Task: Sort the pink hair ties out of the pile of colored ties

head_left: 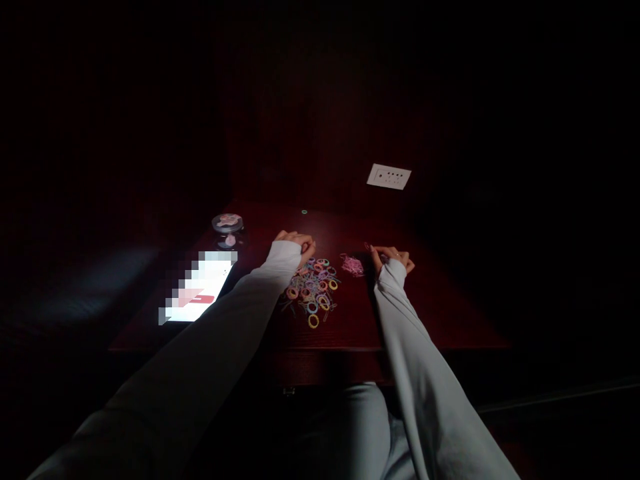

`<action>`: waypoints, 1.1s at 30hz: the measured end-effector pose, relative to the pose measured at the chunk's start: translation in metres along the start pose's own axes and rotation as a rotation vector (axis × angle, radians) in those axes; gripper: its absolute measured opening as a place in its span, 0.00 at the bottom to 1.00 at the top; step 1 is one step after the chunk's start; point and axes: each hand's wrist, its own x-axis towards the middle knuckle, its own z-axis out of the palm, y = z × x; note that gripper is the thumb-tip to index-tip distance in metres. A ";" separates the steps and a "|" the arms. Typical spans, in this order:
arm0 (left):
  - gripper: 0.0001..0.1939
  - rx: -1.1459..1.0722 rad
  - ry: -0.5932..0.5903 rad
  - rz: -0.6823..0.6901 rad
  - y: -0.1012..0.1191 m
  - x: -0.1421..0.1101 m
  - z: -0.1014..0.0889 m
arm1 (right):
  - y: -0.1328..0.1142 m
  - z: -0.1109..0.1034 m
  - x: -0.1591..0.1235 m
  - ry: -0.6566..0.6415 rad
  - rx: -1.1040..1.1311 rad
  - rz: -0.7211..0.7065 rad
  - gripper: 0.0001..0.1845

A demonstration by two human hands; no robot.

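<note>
Dimly lit red table (435,310), dark room (310,133); left hand (299,243), grip unclear, right hand (394,257) pinching pink loop (367,246)

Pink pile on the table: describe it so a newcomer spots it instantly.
On the dark red table, look between the two hands. The larger mixed-colour pile of hair ties sits by the left hand; just right of it, before the right hand, is the pink pile. It's the smaller heap, almost all one colour.
</note>
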 end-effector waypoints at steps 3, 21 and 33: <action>0.12 -0.015 0.000 -0.039 0.001 -0.001 0.001 | 0.005 -0.001 -0.001 -0.046 -0.033 -0.022 0.29; 0.17 -0.102 0.133 -0.109 -0.002 0.002 0.000 | -0.004 0.011 -0.002 0.069 -0.045 -0.035 0.34; 0.30 -0.843 0.669 -0.511 -0.003 0.018 -0.011 | -0.076 0.030 -0.033 -0.315 -0.028 -0.514 0.17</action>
